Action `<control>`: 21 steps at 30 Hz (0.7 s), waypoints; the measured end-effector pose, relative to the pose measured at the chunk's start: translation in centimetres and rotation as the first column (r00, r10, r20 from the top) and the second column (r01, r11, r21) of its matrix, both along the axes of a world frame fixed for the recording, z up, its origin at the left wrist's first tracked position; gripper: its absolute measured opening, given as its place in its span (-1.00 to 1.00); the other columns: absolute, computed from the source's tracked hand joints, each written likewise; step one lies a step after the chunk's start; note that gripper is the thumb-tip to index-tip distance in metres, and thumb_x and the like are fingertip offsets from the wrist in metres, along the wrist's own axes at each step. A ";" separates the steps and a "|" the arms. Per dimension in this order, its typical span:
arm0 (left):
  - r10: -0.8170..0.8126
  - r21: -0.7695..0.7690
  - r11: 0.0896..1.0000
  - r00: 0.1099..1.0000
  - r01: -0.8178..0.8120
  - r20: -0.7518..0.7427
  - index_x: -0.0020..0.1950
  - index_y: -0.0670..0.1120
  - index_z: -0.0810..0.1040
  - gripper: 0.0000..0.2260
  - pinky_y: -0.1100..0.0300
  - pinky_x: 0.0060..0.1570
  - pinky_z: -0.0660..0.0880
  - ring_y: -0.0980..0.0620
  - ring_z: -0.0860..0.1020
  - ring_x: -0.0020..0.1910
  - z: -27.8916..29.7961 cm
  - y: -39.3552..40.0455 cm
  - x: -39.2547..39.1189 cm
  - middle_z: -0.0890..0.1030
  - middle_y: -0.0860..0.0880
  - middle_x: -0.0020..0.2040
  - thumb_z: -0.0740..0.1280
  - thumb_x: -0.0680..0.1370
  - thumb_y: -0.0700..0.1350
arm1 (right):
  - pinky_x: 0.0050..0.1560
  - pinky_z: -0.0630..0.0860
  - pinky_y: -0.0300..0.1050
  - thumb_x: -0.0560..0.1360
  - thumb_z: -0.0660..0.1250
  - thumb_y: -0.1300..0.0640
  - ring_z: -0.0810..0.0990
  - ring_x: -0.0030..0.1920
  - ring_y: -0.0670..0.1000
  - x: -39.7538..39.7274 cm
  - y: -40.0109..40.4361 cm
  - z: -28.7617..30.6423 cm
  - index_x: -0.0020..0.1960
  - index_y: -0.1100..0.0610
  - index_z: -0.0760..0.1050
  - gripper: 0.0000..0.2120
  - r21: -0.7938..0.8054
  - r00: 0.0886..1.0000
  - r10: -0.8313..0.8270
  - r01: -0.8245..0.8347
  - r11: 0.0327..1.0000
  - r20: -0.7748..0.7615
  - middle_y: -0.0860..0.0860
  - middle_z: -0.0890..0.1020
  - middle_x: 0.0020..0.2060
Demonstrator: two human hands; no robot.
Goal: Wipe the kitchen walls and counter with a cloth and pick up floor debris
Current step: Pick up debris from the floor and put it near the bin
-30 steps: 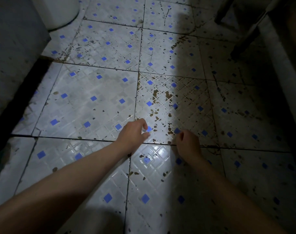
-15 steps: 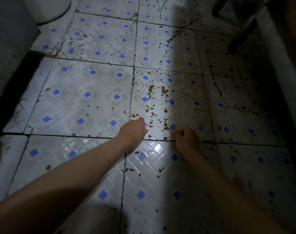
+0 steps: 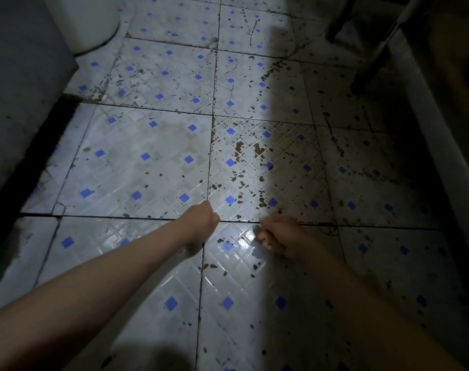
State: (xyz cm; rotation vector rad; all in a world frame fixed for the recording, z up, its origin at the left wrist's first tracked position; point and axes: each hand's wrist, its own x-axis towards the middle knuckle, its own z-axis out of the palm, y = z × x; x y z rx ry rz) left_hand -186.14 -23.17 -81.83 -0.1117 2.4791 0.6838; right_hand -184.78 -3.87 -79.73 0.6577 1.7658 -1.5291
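Two forearms — bare, sleeveless

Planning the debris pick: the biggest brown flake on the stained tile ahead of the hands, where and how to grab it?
The largest brown flake looks flat against the floor tile, with no raised part showing. Probably come straight down from above and pinch it by its ragged edges with fingertips, or scrape a nail under one edge first. The right hand is on that side; whether it already holds something is unclear.
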 end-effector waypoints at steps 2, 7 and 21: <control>0.035 0.033 0.999 0.998 -0.037 0.059 0.04 -0.26 0.46 -0.75 0.17 -0.12 0.32 -0.21 0.50 -0.02 0.2 -0.1 0.4 0.53 -0.25 -0.02 0.08 0.63 -0.12 | -0.56 0.39 -0.31 0.61 0.17 0.19 0.45 -0.53 -0.09 0.3 -0.2 0.2 -0.22 0.21 0.43 -0.75 -0.073 0.999 0.019 -0.016 0.997 0.039 0.08 0.49 -0.42; 0.133 0.221 0.952 0.937 -0.212 0.323 -0.27 -0.21 0.41 -0.69 0.12 -0.25 0.37 -0.12 0.47 -0.32 0.7 -0.2 1.3 0.51 -0.25 -0.25 0.04 0.61 -0.16 | -0.48 0.42 -0.29 0.56 0.17 0.33 0.46 -0.42 -0.06 0.8 -0.4 0.5 -0.20 0.24 0.48 -0.80 -0.113 0.991 0.106 -0.097 0.989 0.082 0.07 0.51 -0.39; 0.255 0.387 0.849 0.920 -0.361 0.298 -0.45 -0.13 0.35 -0.68 0.25 -0.44 0.22 0.04 0.27 -0.55 1.6 0.5 2.3 0.36 -0.01 -0.57 0.24 0.50 -0.12 | -0.48 0.37 -0.21 0.50 0.29 0.22 0.41 -0.46 -0.03 1.3 -1.9 0.5 -0.19 0.22 0.49 -0.89 0.041 0.975 0.099 -0.109 0.993 0.197 0.04 0.48 -0.43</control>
